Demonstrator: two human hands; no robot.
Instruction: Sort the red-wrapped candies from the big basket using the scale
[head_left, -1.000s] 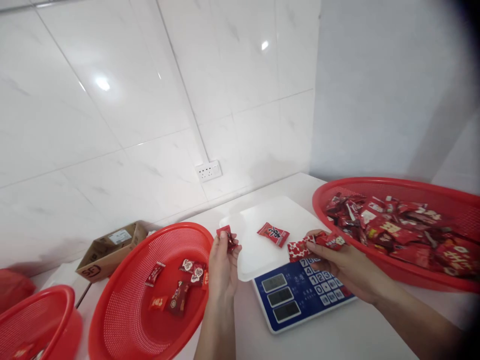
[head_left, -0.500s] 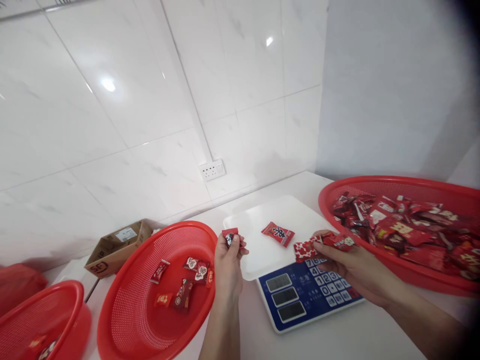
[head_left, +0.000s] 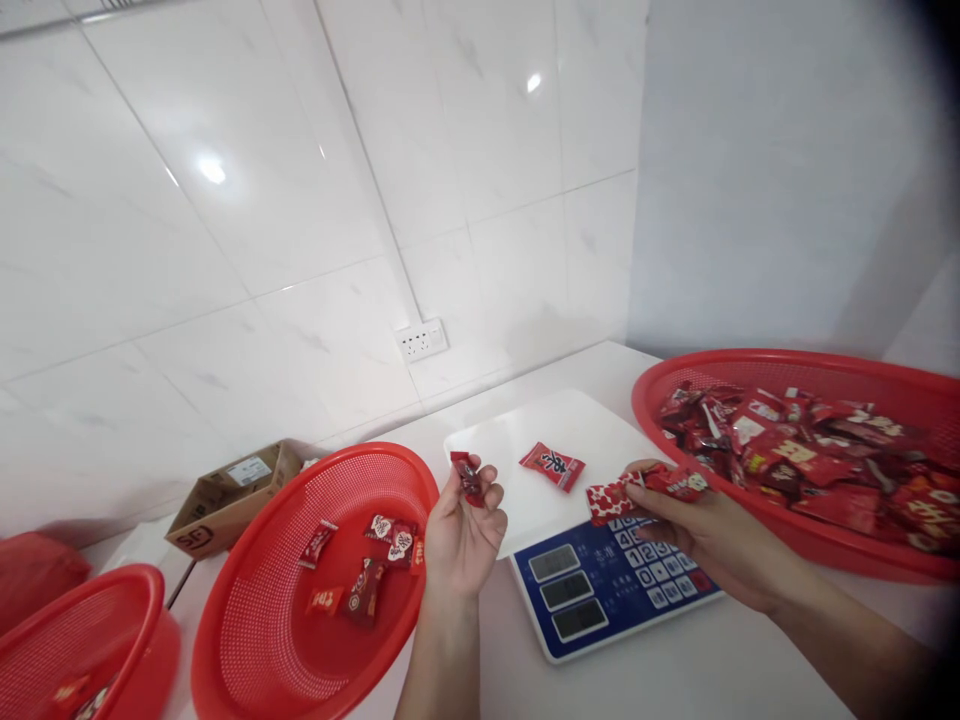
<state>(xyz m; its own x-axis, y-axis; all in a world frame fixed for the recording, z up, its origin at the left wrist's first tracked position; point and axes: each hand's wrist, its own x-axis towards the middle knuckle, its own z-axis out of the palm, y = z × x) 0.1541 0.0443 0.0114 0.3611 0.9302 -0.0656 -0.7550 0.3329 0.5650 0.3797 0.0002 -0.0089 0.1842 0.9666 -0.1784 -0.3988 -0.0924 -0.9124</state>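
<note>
- Gripping a small red packet (head_left: 470, 482), the left hand (head_left: 463, 548) is showing its palm, fingers curling, near the white tray (head_left: 495, 435).
- The right hand (head_left: 694, 520) is pinching patterned red packets (head_left: 611, 499) above the scale's keys (head_left: 660, 577).
- Another packet (head_left: 553, 467) is lying on the tray.

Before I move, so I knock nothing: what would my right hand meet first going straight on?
Probably the red packet lying on the white tray, though your right hand may pass above it; height is unclear.
</note>
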